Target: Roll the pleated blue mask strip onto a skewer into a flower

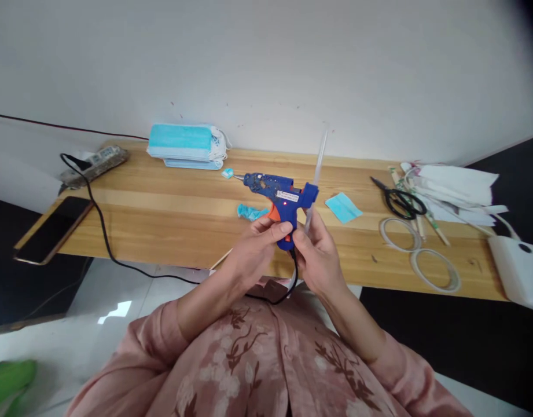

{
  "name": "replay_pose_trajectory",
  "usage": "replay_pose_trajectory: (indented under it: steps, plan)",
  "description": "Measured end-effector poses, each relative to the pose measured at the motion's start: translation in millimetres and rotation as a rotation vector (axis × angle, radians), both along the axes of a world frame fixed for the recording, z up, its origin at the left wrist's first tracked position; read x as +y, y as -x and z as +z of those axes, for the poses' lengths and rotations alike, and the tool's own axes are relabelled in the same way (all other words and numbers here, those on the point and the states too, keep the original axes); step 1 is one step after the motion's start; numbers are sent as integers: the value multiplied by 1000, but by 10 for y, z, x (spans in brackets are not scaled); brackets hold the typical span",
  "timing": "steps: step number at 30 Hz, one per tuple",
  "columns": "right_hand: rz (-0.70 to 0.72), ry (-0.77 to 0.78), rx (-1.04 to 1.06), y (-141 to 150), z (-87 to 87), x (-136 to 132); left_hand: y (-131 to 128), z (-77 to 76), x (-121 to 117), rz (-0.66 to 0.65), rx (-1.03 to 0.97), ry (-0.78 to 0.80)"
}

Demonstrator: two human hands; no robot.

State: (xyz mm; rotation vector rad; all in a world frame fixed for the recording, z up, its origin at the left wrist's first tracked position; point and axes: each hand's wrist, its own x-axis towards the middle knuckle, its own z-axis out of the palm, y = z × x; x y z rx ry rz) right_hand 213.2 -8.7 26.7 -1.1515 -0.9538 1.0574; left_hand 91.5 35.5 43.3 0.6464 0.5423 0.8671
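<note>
My left hand (256, 243) is closed round the grip of a blue glue gun (280, 197) with an orange trigger and a lit red lamp. Its nozzle points left toward a small blue piece (227, 172) on the wooden table (171, 214). My right hand (315, 246) pinches a clear glue stick (317, 174) that rises from the back of the gun. The gun's black cord (292, 284) drops below my hands. A crumpled blue scrap (250, 212) lies just left of the gun.
A stack of blue face masks (186, 146) sits at the back. A power strip (95, 164) and a phone (53, 229) lie at the left end. A blue square (343, 207), black scissors (399, 198), tape rings (433, 267), white papers (459, 188) and a white box (518, 269) fill the right side.
</note>
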Motion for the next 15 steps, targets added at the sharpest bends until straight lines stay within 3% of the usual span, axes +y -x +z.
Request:
replay_pose_trajectory:
  steps: [4, 8, 11, 15]
  plan:
    - [-150, 19, -149, -256, 35, -105, 105, -47, 121, 107, 12, -63]
    - [-299, -44, -610, -642, 106, -325, 318, -71, 278, 160, 13, -29]
    - [-305, -171, -939, -786, 179, -423, 425, -71, 352, 138, -11, 83]
    - [-268, -296, -1138, -800, 257, -396, 446, -76, 376, 113, -23, 119]
